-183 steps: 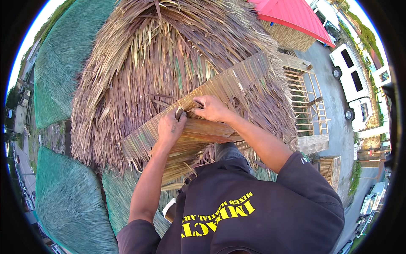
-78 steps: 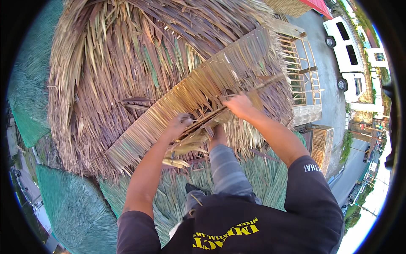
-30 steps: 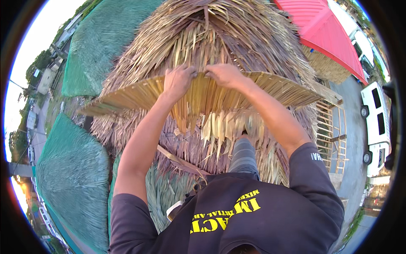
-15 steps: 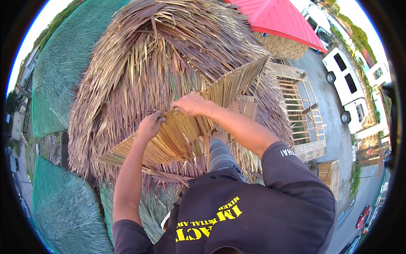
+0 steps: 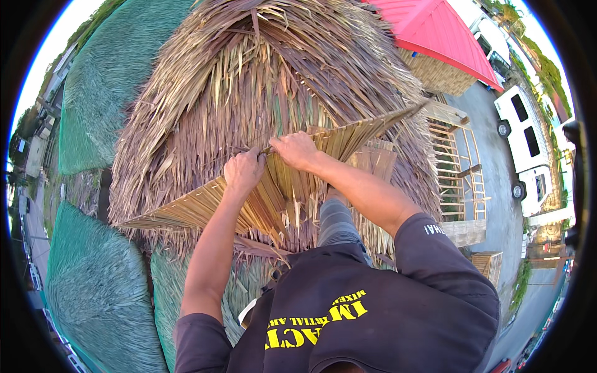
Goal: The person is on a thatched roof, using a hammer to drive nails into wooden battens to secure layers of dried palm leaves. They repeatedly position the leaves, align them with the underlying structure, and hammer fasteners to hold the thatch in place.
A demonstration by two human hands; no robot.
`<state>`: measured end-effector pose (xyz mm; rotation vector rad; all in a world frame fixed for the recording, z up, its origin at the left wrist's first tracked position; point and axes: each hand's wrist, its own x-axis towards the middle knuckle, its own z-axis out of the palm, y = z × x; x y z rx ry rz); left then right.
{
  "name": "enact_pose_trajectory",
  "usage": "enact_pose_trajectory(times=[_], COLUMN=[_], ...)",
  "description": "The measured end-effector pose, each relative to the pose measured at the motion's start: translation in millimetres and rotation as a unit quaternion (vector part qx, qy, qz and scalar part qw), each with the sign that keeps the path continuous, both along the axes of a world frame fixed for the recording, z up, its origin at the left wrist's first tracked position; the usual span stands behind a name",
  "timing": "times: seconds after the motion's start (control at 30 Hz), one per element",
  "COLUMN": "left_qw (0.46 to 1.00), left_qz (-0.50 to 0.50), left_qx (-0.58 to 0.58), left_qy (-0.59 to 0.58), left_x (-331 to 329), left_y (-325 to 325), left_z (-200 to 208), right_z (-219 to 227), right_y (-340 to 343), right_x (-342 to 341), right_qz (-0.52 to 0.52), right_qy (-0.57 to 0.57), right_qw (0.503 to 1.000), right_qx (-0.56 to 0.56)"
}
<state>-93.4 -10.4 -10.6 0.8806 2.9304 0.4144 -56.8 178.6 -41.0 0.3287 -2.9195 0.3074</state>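
Observation:
A long palm-leaf thatch panel (image 5: 354,138) spans the slope of the thatched roof (image 5: 205,133), its two ends drooping away from the middle. My left hand (image 5: 244,171) grips the panel's top edge near its middle, fingers curled over it. Close beside it, my right hand (image 5: 295,151) is closed on the same edge. Below my hands the leaf strips hang down and fan out. My bare foot (image 5: 336,194) rests on the thatch behind the panel's lower part, partly hidden.
Green-netted thatched roofs (image 5: 93,280) stand to the left and below. A red metal roof (image 5: 435,37) is at the far right. Bamboo framing (image 5: 454,168) adjoins this roof on the right, above a paved yard with a white van (image 5: 525,146).
My hands have come closer together along the panel's edge. The panel's left end reaches farther left, and its right end has shifted in view. The whole view has turned slightly.

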Motion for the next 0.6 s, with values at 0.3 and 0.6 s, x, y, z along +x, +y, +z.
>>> enact_pose_trajectory(times=[0.3, 0.6], left_qw=[0.998, 0.942], left_qz=[-0.03, -0.302], left_qx=[0.056, 0.112], left_qy=[-0.008, -0.091], left_x=[-17, -1], left_y=[-55, -85], left_z=[53, 39], right_z=[49, 69], right_y=[-33, -30], right_x=[-22, 22], right_qz=[0.075, 0.332], right_qy=[-0.006, -0.131], right_qw=[0.989, 0.918], right_qx=[-0.13, -0.173])
